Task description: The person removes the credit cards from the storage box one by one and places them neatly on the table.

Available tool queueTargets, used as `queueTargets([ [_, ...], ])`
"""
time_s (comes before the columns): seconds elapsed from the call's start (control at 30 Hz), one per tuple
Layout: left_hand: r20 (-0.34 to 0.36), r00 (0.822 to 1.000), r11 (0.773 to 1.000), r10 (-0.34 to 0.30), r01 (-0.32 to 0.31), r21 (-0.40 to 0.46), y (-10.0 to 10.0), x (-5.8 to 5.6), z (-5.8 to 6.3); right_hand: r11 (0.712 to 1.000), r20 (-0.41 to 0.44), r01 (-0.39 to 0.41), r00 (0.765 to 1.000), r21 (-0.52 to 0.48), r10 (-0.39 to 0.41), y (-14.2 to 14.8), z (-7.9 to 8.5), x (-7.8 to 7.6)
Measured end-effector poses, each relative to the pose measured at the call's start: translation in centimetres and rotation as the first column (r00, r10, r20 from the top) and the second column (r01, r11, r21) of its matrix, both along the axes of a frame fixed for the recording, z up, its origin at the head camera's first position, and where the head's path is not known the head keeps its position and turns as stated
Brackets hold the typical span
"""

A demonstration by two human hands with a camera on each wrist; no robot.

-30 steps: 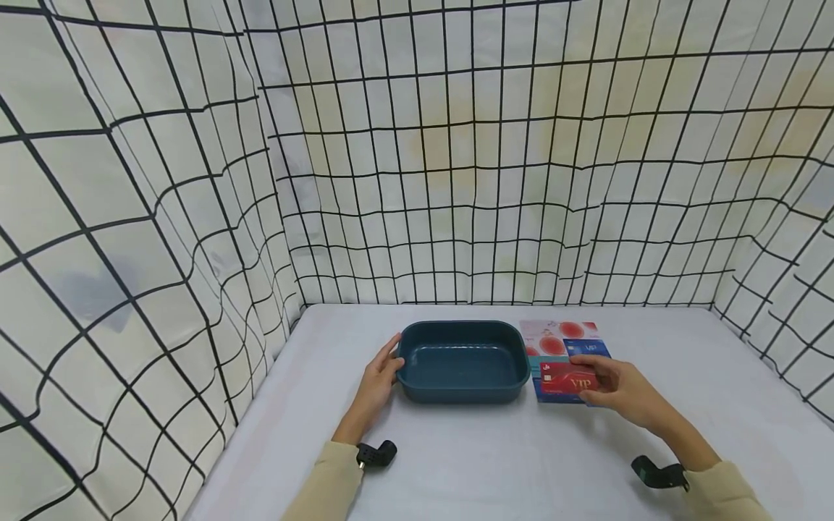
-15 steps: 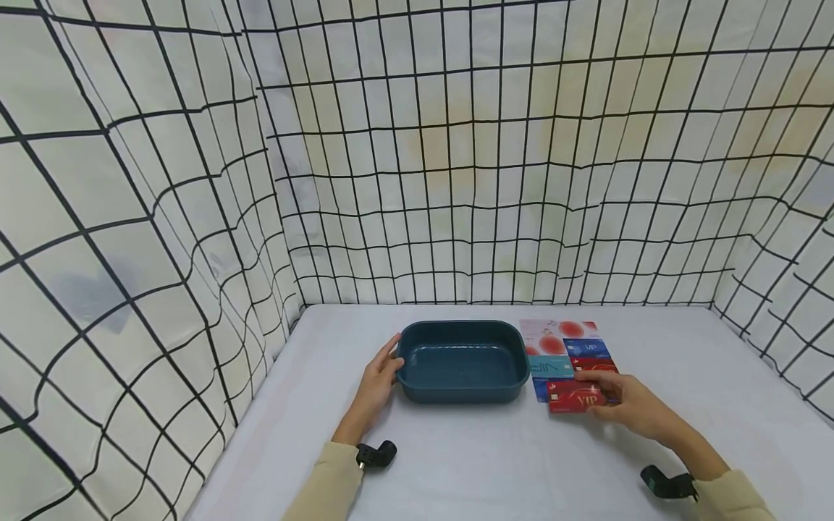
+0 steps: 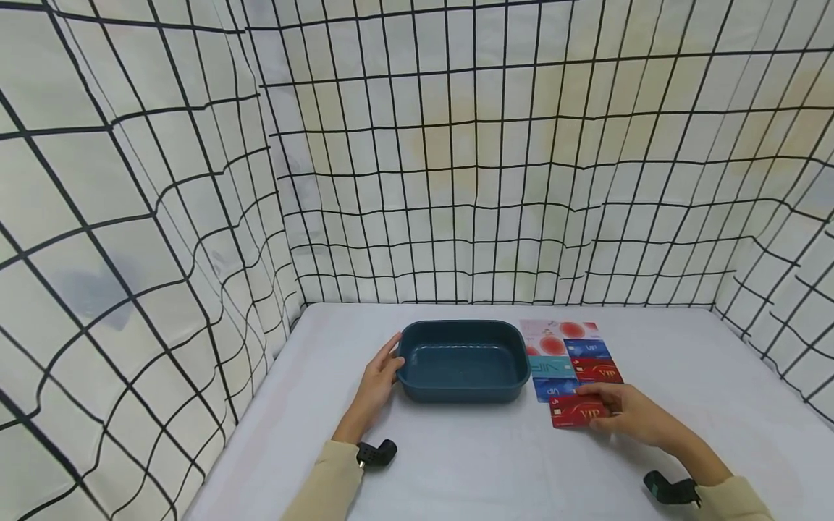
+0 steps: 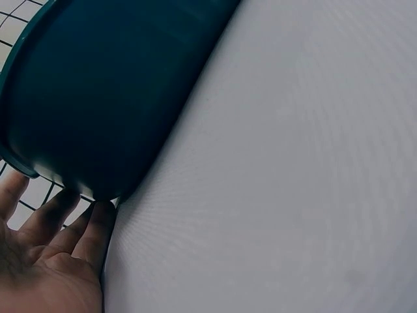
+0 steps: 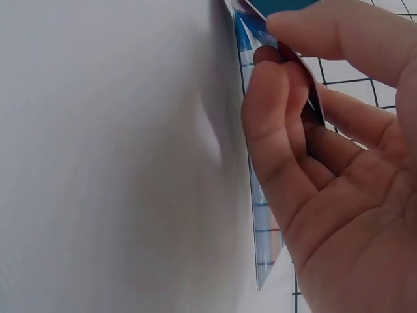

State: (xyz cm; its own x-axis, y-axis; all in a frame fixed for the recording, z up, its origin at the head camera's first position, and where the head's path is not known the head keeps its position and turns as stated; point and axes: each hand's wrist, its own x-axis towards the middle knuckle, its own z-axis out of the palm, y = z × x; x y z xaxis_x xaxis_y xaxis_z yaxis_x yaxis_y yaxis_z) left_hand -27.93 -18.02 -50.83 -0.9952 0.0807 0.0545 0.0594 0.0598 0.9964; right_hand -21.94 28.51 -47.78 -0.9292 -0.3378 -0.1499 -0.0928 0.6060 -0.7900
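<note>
My right hand [image 3: 635, 416] pinches a red VIP card [image 3: 573, 412] by its right end, thumb in front and fingers behind. In the right wrist view the held card is seen edge-on, tilted above a blue card [image 5: 264, 241] that lies flat. My left hand [image 3: 374, 380] touches the left end of a dark teal rectangular bin [image 3: 464, 395]. The left wrist view shows its fingers extended, with fingertips [image 4: 101, 210] against the bin's end wall and the thumb [image 4: 13, 189] at its rim. Nothing lies inside the bin.
Right of the bin, cards lie close together: a pale card with red circles [image 3: 550, 344], a teal card [image 3: 552, 366], a blue VIP card [image 3: 588, 349], another red VIP card [image 3: 596, 370] and a blue card [image 3: 554, 388]. Black-gridded white cloth [image 3: 456, 181] encloses the white table [image 3: 482, 463].
My right hand has drawn the red VIP card down and slightly right off the other cards, uncovering the teal, blue and second red cards. My left hand and the bin have stayed put.
</note>
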Motion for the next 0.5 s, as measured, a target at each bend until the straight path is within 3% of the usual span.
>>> queueTargets([
  [0.5,0.008,1.000,1.000,0.005,-0.005,-0.004,0.10,0.14,0.11,0.987,-0.044,-0.023,0.999,0.161,0.030,0.38,0.06,0.17],
])
